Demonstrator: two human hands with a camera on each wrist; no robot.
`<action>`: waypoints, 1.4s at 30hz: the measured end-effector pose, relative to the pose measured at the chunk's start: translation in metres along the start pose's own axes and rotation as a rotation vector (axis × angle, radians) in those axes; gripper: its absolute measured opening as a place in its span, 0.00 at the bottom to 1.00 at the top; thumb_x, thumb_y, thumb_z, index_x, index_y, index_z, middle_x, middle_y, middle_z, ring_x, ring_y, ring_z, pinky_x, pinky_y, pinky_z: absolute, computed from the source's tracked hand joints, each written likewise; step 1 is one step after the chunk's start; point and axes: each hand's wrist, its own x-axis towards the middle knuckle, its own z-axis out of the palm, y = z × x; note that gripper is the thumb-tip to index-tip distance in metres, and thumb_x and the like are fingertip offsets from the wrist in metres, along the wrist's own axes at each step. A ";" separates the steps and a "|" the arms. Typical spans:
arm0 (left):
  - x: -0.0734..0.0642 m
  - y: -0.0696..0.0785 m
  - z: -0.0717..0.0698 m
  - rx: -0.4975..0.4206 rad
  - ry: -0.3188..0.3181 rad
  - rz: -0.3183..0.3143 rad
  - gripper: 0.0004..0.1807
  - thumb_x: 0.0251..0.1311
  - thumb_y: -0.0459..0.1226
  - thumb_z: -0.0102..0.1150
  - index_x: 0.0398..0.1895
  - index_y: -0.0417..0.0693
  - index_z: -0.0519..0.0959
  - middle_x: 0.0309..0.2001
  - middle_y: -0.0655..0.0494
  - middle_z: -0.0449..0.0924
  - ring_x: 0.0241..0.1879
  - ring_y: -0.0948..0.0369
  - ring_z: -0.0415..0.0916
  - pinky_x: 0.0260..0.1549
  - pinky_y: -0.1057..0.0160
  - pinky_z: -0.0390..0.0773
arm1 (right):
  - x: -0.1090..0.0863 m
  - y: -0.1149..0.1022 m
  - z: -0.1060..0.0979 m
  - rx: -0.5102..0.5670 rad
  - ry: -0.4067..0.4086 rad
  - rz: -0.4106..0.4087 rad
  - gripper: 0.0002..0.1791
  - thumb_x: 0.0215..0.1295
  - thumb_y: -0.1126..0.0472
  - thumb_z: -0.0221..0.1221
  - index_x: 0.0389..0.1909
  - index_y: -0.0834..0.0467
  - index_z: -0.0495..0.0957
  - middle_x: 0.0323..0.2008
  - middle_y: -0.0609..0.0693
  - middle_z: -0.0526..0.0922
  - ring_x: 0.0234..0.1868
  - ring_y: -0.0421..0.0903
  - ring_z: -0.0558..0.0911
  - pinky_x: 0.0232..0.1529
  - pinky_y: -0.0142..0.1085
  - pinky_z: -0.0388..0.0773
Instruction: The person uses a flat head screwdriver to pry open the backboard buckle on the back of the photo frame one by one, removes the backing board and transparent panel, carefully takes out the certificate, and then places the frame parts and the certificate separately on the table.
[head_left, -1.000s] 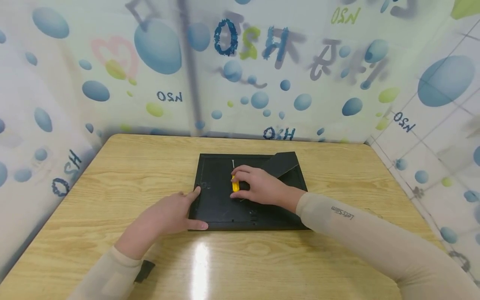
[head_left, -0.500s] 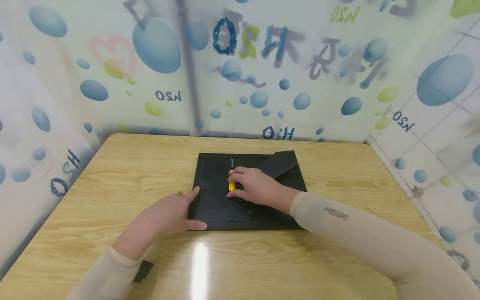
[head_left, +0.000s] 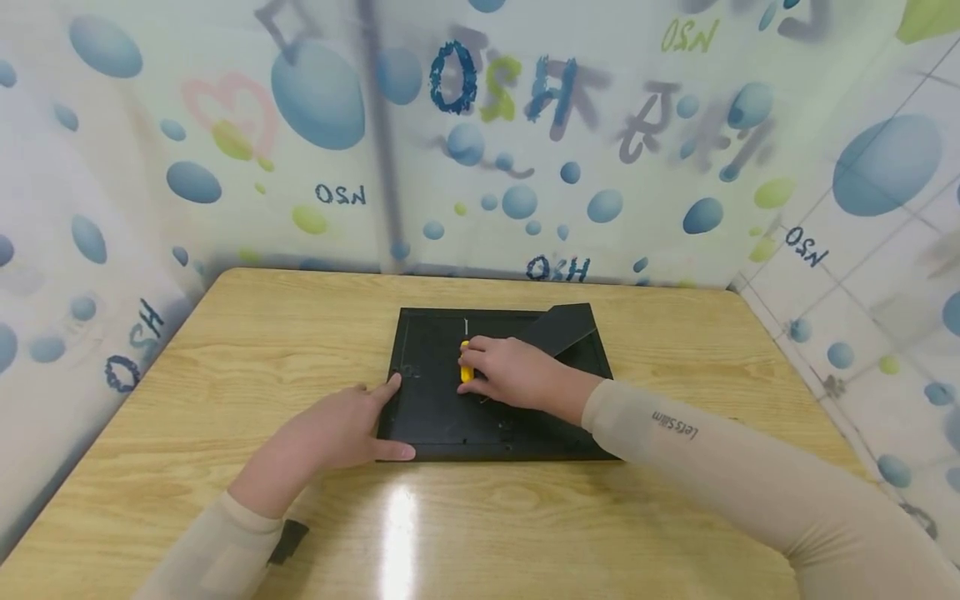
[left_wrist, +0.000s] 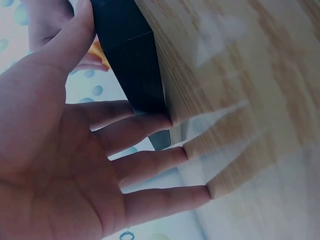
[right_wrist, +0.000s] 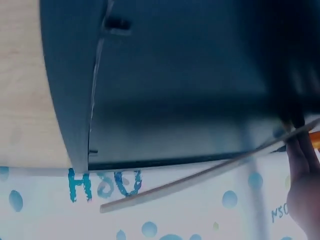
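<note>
A black picture frame lies back side up on the table. My right hand holds a small screwdriver by its yellow handle above the frame's back. The thin shaft points toward the frame's far edge. At the near left corner, my left hand steadies the frame, its thumb on the near edge and index finger at the left side. In the left wrist view, the left hand's fingers are straight, their tips down at the table. The right wrist view catches only part of the right hand, behind the stand flap.
The frame's stand flap sticks up at the far right corner, close to my right hand. A wooden table lies beneath. Beyond its far edge hangs a patterned curtain. A dark strap piece is by my left sleeve.
My right hand has shifted slightly left over the frame with the screwdriver, and its fingers have moved a little on the handle. The left hand and the frame stay put.
</note>
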 end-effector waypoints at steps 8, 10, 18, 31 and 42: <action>0.000 0.002 -0.002 0.003 0.005 0.003 0.65 0.55 0.70 0.70 0.85 0.42 0.56 0.71 0.21 0.70 0.70 0.29 0.72 0.65 0.33 0.76 | 0.004 0.023 -0.022 0.240 0.125 0.030 0.21 0.77 0.49 0.63 0.61 0.56 0.85 0.57 0.49 0.88 0.53 0.44 0.88 0.57 0.41 0.86; -0.001 0.002 -0.002 0.004 0.005 0.006 0.65 0.55 0.70 0.71 0.85 0.42 0.56 0.71 0.21 0.71 0.70 0.29 0.72 0.65 0.33 0.76 | 0.008 0.031 -0.024 0.303 0.156 0.070 0.21 0.78 0.48 0.63 0.62 0.55 0.84 0.54 0.47 0.89 0.48 0.42 0.87 0.53 0.41 0.87; -0.001 0.000 -0.001 -0.002 0.003 0.016 0.65 0.56 0.70 0.70 0.85 0.42 0.55 0.71 0.22 0.71 0.71 0.29 0.71 0.66 0.33 0.75 | 0.029 0.048 -0.039 0.403 0.216 0.155 0.14 0.80 0.50 0.60 0.55 0.54 0.86 0.45 0.53 0.92 0.45 0.50 0.92 0.50 0.46 0.87; 0.000 0.001 0.000 -0.016 -0.015 -0.001 0.65 0.56 0.70 0.69 0.86 0.43 0.54 0.73 0.22 0.68 0.73 0.29 0.69 0.67 0.32 0.74 | 0.049 0.063 -0.048 0.474 0.097 0.321 0.12 0.81 0.52 0.60 0.52 0.56 0.79 0.50 0.55 0.90 0.50 0.51 0.91 0.51 0.41 0.87; 0.000 0.003 -0.001 0.002 -0.015 -0.005 0.66 0.55 0.71 0.69 0.86 0.43 0.54 0.72 0.22 0.69 0.72 0.29 0.70 0.66 0.32 0.75 | 0.058 0.072 -0.053 0.531 0.096 0.398 0.15 0.81 0.51 0.59 0.55 0.58 0.78 0.51 0.57 0.88 0.52 0.58 0.90 0.52 0.41 0.86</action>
